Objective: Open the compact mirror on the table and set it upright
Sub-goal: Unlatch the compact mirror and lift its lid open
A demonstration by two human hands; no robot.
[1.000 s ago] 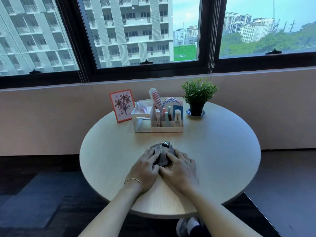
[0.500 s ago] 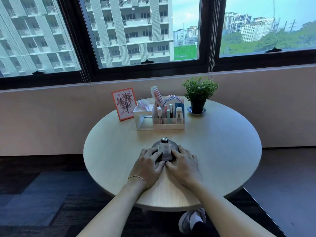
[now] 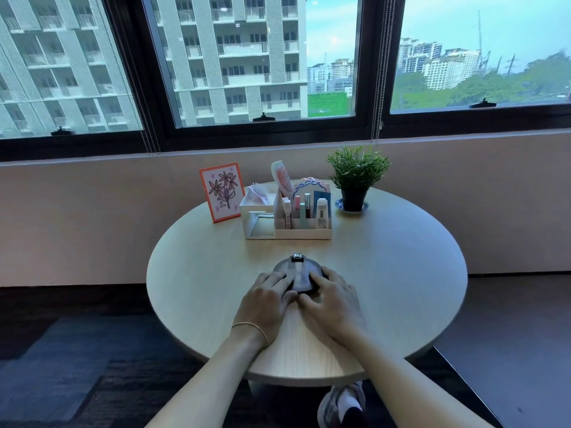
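Note:
A round dark grey compact mirror (image 3: 296, 271) lies on the round light wooden table (image 3: 401, 273), its small metal hinge (image 3: 297, 257) at the far edge. Both my hands rest on its near half. My left hand (image 3: 268, 299), with a thin gold bracelet at the wrist, has its fingers on the mirror's left side. My right hand (image 3: 333, 301) has its fingers on the right side. The fingertips meet at the near rim, which they hide. The lid looks closed or barely raised.
Behind the mirror stands a white organiser (image 3: 287, 217) with a comb, tubes and cosmetics. An orange-framed flower picture (image 3: 221, 191) stands at its left, a small potted plant (image 3: 355, 180) at its right. A low wall and windows lie beyond the table.
My hands stay on the mirror; the fingers have crept a little toward its near rim. The head camera has shifted slightly, so the table appears lower and more centred.

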